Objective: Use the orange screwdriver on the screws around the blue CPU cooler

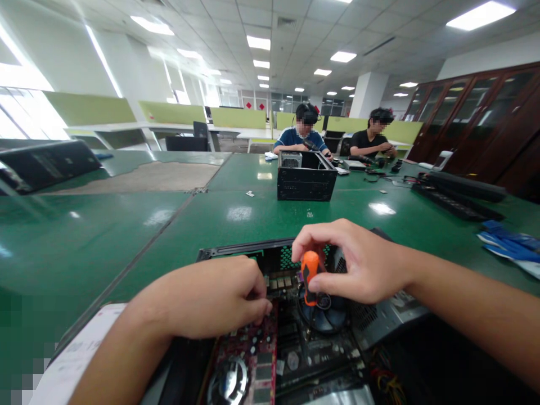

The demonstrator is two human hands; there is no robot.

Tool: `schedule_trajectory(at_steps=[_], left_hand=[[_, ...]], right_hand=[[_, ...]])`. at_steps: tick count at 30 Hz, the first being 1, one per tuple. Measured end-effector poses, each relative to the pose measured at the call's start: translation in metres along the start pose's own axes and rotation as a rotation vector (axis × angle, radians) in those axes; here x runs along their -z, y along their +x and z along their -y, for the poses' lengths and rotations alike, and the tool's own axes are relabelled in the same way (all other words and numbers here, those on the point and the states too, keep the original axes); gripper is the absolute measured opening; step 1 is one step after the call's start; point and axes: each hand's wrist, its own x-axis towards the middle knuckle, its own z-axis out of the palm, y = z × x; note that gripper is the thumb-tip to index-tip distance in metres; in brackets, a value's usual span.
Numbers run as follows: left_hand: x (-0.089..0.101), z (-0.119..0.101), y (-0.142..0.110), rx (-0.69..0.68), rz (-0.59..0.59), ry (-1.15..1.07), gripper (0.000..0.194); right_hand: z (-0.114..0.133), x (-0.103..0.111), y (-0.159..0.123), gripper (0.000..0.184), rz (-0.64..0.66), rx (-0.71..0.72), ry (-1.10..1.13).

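An opened computer case (236, 247) lies in front of me with its inside facing up. My right hand (350, 261) grips an orange and black screwdriver (311, 270) by its handle, held nearly upright above the case; its tip is hidden. Just below the handle is a black cooling fan (329, 320) on the motherboard. My left hand (228, 295) is closed at the far end of a red graphics card (264, 337), thumb and curled fingers at its edge. The card's round silver fan (230, 382) shows at the bottom of the view. Fingertips of the left hand are partly hidden.
Another black computer case (306, 183) stands farther back on the green table (236, 216). Two people work across it. Blue and white gloves (512, 244) and black keyboards (455, 194) lie right, a dark panel (50, 163) left. Coloured cables (386, 382) sit inside the near case.
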Motion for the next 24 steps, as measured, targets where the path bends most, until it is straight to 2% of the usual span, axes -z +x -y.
schedule_trajectory(at_steps=[5,10,14,16,20,24], left_hand=[[-0.001,0.002,0.0,-0.005,-0.027,-0.018,0.04],[-0.001,0.002,0.0,-0.003,-0.006,-0.011,0.04],[0.0,0.001,0.0,-0.005,-0.003,-0.006,0.04],[0.0,0.0,0.0,-0.003,-0.008,-0.016,0.039],[0.0,0.0,0.001,0.017,-0.013,-0.024,0.04],[0.0,0.001,0.0,0.021,-0.013,-0.01,0.037]], right_hand=[[-0.003,0.003,-0.001,0.025,0.014,0.001,0.067],[-0.005,0.003,0.0,0.01,0.035,0.003,0.057],[-0.005,-0.001,0.004,0.039,0.042,-0.053,0.086],[-0.004,-0.003,0.005,0.041,0.04,-0.052,0.055],[0.002,-0.004,0.003,0.016,0.049,-0.05,0.028],[0.006,0.003,-0.001,0.012,0.089,-0.024,0.042]])
